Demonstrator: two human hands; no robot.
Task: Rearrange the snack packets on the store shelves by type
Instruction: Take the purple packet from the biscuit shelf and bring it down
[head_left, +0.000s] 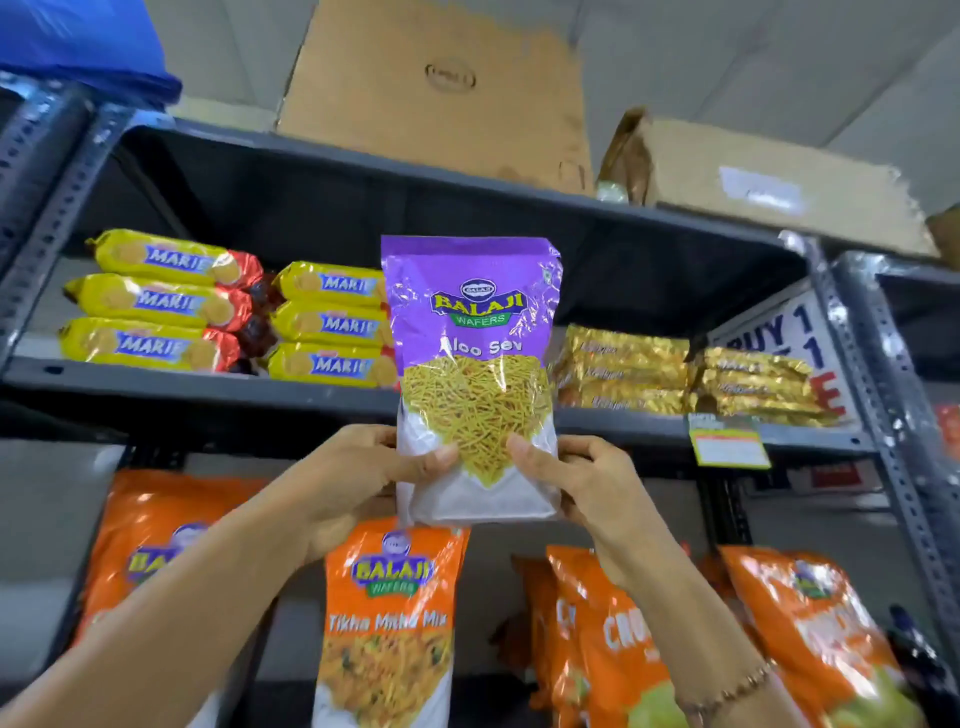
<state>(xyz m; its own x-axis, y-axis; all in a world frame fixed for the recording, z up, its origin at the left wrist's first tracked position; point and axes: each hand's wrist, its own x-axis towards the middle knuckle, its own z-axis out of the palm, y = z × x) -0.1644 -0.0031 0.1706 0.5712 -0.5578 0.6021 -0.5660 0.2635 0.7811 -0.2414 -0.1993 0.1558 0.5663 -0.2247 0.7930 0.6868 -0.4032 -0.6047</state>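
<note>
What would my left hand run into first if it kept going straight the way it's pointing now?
Probably the shelf edge under the Marie biscuit packs. The left hand points up and forward, gripping the purple Aloo Sev packet. Depth is unclear.

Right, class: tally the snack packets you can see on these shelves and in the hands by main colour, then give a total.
Purple Aloo Sev packet, held by the left hand and right hand: 1
Yellow Marie packs: 6
Gold packs, blurred, roughly: 8
Orange packets, at least: 5
Total: about 20
</note>
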